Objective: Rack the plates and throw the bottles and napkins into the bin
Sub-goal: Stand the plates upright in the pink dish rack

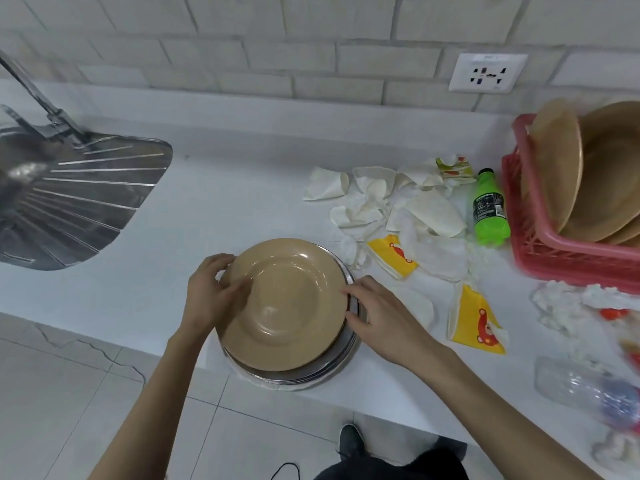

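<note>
A tan plate [287, 303] lies on top of a stack of steel plates [343, 355] at the counter's front edge. My left hand [211, 292] grips the tan plate's left rim, thumb over the top. My right hand [377, 317] pinches the right rim, its fingertips at the edge where tan plate meets steel. A pink rack [540, 251] at the right holds several tan plates [609, 181] on edge. A green bottle [488, 209] lies beside the rack. Crumpled napkins [381, 199] and yellow paper wrappers [474, 320] are scattered between. A clear plastic bottle [588, 389] lies at the near right.
A steel sink with drainboard [79, 206] and tap [45, 105] sits at the left. A wall socket [488, 72] is on the tiled wall. More white tissue [561, 306] lies before the rack. Floor tiles and my shoe [349, 441] show below the counter edge.
</note>
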`<action>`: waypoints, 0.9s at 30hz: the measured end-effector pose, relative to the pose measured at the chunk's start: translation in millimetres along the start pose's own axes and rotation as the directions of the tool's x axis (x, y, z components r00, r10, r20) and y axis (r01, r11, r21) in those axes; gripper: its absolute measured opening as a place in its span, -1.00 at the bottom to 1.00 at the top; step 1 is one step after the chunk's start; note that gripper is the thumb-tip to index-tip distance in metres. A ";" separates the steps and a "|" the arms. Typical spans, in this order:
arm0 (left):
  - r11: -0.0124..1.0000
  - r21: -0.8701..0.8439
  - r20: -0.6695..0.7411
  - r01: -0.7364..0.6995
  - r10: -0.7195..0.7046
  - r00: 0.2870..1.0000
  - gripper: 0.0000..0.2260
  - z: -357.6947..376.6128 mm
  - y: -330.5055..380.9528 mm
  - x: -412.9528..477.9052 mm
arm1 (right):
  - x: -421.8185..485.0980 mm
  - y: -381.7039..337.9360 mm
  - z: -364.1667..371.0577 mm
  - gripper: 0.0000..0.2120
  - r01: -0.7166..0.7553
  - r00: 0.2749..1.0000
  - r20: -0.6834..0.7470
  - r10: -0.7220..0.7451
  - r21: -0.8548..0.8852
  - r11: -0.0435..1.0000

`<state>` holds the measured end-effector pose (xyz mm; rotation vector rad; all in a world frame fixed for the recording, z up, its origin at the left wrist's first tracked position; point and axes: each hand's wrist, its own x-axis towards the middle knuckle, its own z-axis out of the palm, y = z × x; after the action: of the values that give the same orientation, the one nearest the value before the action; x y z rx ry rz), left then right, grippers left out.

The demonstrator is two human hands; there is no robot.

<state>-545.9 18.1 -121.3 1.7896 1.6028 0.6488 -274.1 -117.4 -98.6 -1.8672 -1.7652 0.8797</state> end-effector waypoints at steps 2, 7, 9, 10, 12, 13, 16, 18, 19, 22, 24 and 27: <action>0.998 -0.040 -0.030 -0.043 0.042 0.999 -0.64 0.1 2.2 1.2 | 0.5 -0.4 0.5 -0.61 -0.013 1.000 -0.001 0.013 -0.001 1.000; 0.984 -0.163 -0.103 -0.068 0.051 0.993 -0.67 -1.1 18.5 2.9 | 1.5 1.3 3.4 -0.60 -0.038 0.999 -0.020 0.039 0.039 0.999; 0.975 -0.210 -0.093 -0.068 0.049 0.994 -0.67 -3.6 29.4 3.1 | 1.0 3.6 3.6 -0.59 -0.048 0.998 -0.039 0.051 0.077 0.996; 0.971 -0.225 -0.084 -0.082 0.065 0.994 -0.67 -4.7 34.2 3.9 | 0.2 5.4 3.1 -0.58 -0.050 0.997 -0.055 0.056 0.105 0.993; 0.960 -0.258 -0.073 -0.111 0.095 0.993 -0.67 -5.8 44.4 5.3 | -2.5 6.8 -1.5 -0.58 -0.052 0.991 -0.109 0.074 0.191 0.980; 0.954 -0.274 -0.075 -0.122 0.106 0.992 -0.67 -4.8 49.3 6.1 | -4.4 6.4 -5.6 -0.59 -0.047 0.986 -0.145 0.086 0.251 0.967; 0.942 -0.311 -0.095 -0.129 0.105 0.990 -0.64 4.8 64.9 9.0 | -9.9 5.9 -23.6 -0.51 -0.017 0.958 -0.251 0.140 0.438 0.899; 0.929 -0.353 -0.086 -0.115 0.091 0.992 -0.62 16.2 78.2 10.3 | -13.5 12.5 -34.7 -0.48 0.000 0.931 -0.305 0.201 0.549 0.836; 0.918 -0.381 -0.074 -0.106 0.084 0.994 -0.61 23.2 85.6 10.4 | -15.9 16.7 -40.8 -0.48 0.004 0.916 -0.322 0.238 0.602 0.798; 0.882 -0.464 -0.031 -0.078 0.071 0.997 -0.62 48.6 109.6 8.2 | -27.4 31.7 -61.5 -0.49 0.044 0.860 -0.382 0.337 0.714 0.698; 0.862 -0.501 -0.007 -0.069 0.075 0.997 -0.63 68.0 125.8 6.1 | -38.2 41.0 -77.7 -0.54 0.074 0.826 -0.413 0.383 0.753 0.653; 0.849 -0.523 0.036 -0.070 0.104 0.994 -0.61 99.6 154.4 -1.3 | -58.8 54.0 -101.5 -0.54 0.125 0.800 -0.451 0.396 0.771 0.625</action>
<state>-369.8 -4.5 -74.2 1.4584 1.1570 0.9564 -164.3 -169.0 -54.3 -1.4339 -0.6528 0.8005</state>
